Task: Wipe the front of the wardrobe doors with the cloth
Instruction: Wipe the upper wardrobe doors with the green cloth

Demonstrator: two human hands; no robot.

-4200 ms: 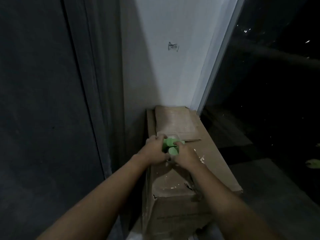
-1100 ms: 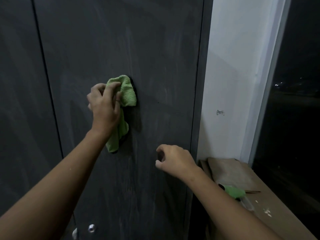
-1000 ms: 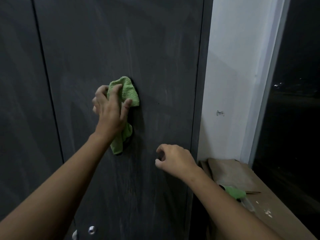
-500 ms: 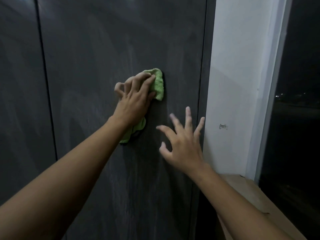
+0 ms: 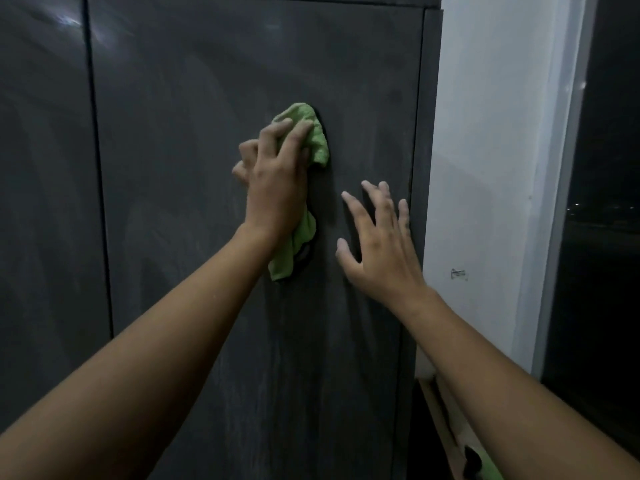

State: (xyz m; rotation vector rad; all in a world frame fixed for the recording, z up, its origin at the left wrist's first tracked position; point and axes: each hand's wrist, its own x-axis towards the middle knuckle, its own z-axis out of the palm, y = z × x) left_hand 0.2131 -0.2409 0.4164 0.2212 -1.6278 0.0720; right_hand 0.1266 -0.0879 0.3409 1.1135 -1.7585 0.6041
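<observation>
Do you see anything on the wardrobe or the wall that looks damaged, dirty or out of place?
Nothing is damaged or askew. The door shows pale hazy smears, mostly left of the cloth that the left hand holds against it. The white wall beside it has one small dark mark, too small to identify.

A white wall (image 5: 485, 168) bears a small dark mark (image 5: 459, 274) low down. Right of the wall stands a dark window (image 5: 609, 237); at the wall's foot, a cardboard box (image 5: 446, 431).

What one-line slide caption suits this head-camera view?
Left hand holds a green cloth against the dark wardrobe door, right hand spread open beside it.
</observation>
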